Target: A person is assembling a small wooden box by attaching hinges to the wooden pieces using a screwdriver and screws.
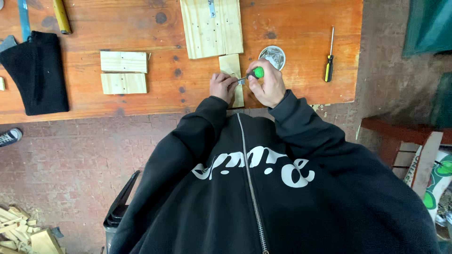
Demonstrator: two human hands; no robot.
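My right hand (267,84) grips a green-handled screwdriver (254,73) whose tip points left toward a small metal piece (241,81). My left hand (223,85) pinches that metal piece against a narrow pale wood strip (231,66) lying on the orange wooden table (301,47). The two hands nearly touch above the table's near edge. The strip's lower part is hidden under my hands.
A larger pale board (211,28) lies just beyond the strip. A round tin of screws (273,55) sits by my right hand. A yellow-black screwdriver (329,61) lies to the right. Two small wood blocks (124,72) and a black cloth (36,73) lie left. Scrap wood (23,233) lies on the brick floor.
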